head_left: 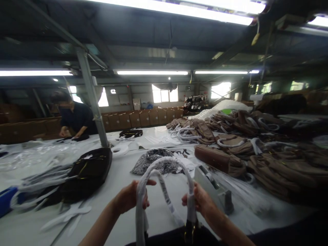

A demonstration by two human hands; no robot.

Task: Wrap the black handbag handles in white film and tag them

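Note:
A dark bag [176, 237] sits at the bottom edge, only its top part showing, with gold-coloured fittings. Two arched bag handles [166, 160] wrapped in white material rise from it. My left hand [132, 196] is closed around the left side of the nearer handle, its index finger reaching past it. On the right side of that handle, my right hand [201, 198] has its fingers curled round the wrapping near the base. Just beyond the handles lies a heap of small shiny dark packets [153, 160].
A grey tape dispenser [214, 186] stands by my right hand. Brown bags [279, 171] are piled to the right, dark bags [87, 171] to the left. A blue bin [7, 201] is at the left edge. Across the white table, a co-worker [77, 116] bends over dark material beside a post [91, 95].

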